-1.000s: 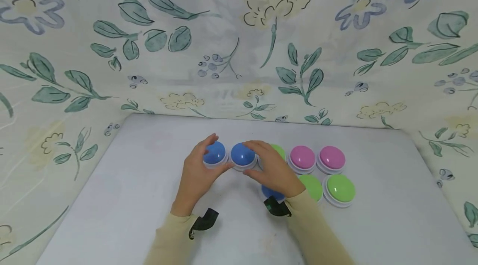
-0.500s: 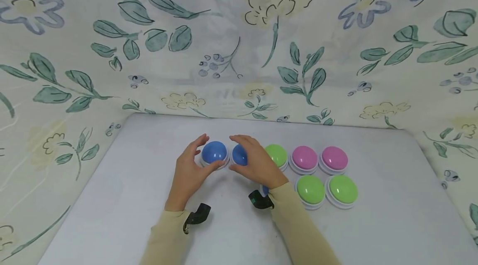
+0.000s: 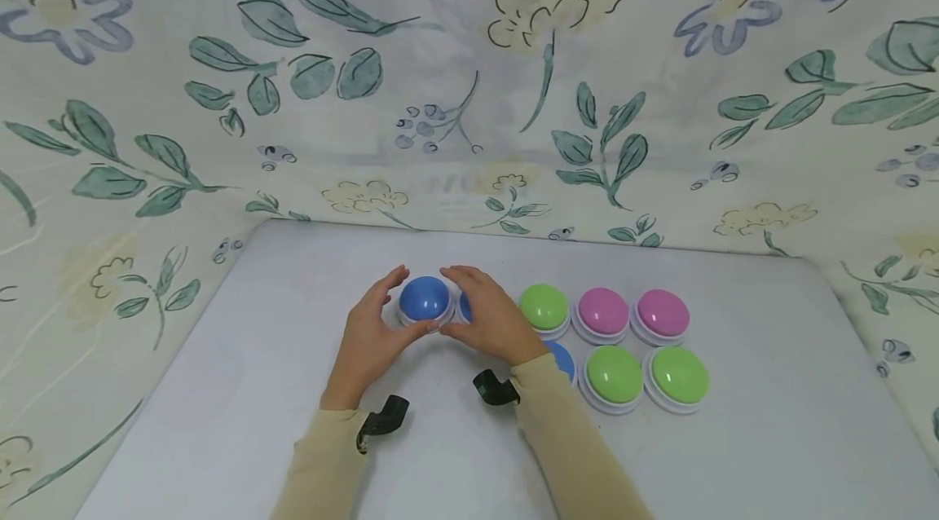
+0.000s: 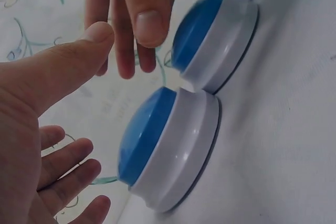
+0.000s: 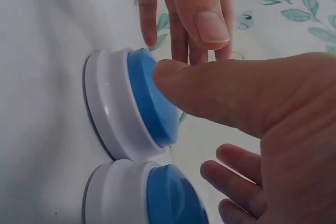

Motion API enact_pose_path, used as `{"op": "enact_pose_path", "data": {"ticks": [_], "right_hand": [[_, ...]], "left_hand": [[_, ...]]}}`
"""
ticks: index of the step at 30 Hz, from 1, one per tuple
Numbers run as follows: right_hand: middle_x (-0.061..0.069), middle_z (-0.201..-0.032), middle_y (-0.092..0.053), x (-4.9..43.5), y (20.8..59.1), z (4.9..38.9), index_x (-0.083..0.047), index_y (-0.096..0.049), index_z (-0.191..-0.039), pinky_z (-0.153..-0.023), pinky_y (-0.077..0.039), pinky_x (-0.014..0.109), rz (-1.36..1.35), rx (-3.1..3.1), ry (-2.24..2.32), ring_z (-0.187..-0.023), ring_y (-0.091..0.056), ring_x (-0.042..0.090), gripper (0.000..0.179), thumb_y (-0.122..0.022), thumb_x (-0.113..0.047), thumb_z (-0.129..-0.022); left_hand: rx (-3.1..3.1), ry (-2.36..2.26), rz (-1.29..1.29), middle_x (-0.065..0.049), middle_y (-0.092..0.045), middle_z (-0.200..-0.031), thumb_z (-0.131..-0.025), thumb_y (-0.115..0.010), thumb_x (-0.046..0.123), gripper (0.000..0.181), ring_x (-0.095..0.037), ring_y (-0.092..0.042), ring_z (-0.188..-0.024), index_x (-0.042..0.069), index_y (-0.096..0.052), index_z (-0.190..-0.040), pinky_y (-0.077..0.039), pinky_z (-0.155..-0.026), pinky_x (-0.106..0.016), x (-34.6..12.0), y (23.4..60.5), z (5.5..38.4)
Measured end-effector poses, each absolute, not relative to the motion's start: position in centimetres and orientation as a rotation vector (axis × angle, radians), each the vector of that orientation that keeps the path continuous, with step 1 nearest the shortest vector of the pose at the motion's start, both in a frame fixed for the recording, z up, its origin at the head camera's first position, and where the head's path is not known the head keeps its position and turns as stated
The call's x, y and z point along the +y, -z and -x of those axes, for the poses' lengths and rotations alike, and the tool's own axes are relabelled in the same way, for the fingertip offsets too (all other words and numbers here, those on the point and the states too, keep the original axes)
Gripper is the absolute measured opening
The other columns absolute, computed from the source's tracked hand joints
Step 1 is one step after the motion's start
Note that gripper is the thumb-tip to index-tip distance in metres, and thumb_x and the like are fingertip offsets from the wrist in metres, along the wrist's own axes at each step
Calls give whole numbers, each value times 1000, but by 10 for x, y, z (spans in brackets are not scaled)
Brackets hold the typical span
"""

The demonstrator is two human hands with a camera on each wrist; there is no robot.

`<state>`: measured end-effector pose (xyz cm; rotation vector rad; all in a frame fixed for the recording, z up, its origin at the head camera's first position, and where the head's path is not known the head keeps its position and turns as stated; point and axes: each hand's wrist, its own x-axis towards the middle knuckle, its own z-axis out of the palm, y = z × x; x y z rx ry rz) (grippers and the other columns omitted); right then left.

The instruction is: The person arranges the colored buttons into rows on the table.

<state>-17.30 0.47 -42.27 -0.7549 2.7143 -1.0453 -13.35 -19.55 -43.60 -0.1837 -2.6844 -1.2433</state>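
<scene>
Two white-based push buttons with blue domes stand side by side at the left end of the back row. My left hand [image 3: 367,341] curves around the left side of the leftmost blue button [image 3: 425,298], thumb and fingers spread apart. From the other side, my right hand [image 3: 499,323] faces it in the same spread shape, covering most of the second blue button [image 3: 465,308]. In the left wrist view, a gap shows between the hands and the leftmost blue dome [image 4: 147,135]. The right wrist view has the right thumb overlapping that dome's edge [image 5: 155,98]. Neither hand grips anything.
Rightward along the back row are a green button [image 3: 544,307] and two pink ones [image 3: 603,310]. The front row has a blue button [image 3: 562,360], partly behind the right wrist, and two green ones [image 3: 614,373]. Floral cloth [image 3: 440,112] walls the white table [image 3: 220,406].
The right hand has moved left from the second blue button to the leftmost one, uncovering the back green button. The left hand has shifted slightly left. The buttons stay in place.
</scene>
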Motion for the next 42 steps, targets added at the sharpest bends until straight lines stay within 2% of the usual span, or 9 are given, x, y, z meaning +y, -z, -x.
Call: {"op": "enact_pose_path", "data": {"ticks": [8, 16, 26, 32, 37, 42], "right_hand": [[8, -151, -48, -6, 432, 179, -11, -45, -151, -122, -25, 45, 874, 2768, 826, -143, -40, 29, 77, -83, -23, -84], [7, -147, -53, -10, 435, 183, -8, -47, -149, -125, -16, 41, 944, 2844, 623, -140, -45, 22, 73, -81, -24, -86], [8, -144, -56, -15, 439, 182, -7, -51, -146, -124, -18, 44, 956, 2922, 493, -136, -50, 22, 63, -77, -23, -90], [7, -142, -59, -17, 440, 180, -5, -54, -143, -124, -18, 42, 945, 2979, 458, -135, -51, 20, 56, -74, -20, -93], [7, -141, -60, -19, 440, 179, -5, -55, -142, -124, -18, 40, 957, 3007, 446, -134, -51, 19, 55, -74, -20, -93], [7, -139, -61, -18, 439, 178, -4, -56, -141, -124, -20, 39, 970, 3015, 509, -134, -52, 20, 53, -74, -18, -93]], "left_hand": [[-2745, 1269, 141, -13, -46, -153, -78, -89, 29, 93, -34, -44, -138, 4, -40, -152, -39, -113, -55, -203, 444, 135], [-2796, 1248, 163, -15, -45, -153, -79, -87, 25, 92, -35, -43, -140, 4, -37, -154, -35, -115, -54, -204, 450, 137], [-2774, 1171, 183, -21, -49, -148, -79, -87, 12, 85, -38, -51, -132, -3, -42, -149, -45, -107, -52, -203, 455, 140], [-2769, 1144, 165, -20, -51, -147, -79, -86, 10, 81, -38, -54, -129, -2, -44, -148, -47, -105, -52, -202, 458, 141], [-2772, 1106, 136, -19, -53, -146, -78, -86, 11, 80, -40, -60, -120, -2, -47, -147, -49, -102, -53, -203, 458, 141], [-2763, 1099, 101, -18, -54, -145, -78, -87, 12, 79, -40, -61, -119, 0, -48, -146, -49, -102, -52, -203, 456, 139]]}}
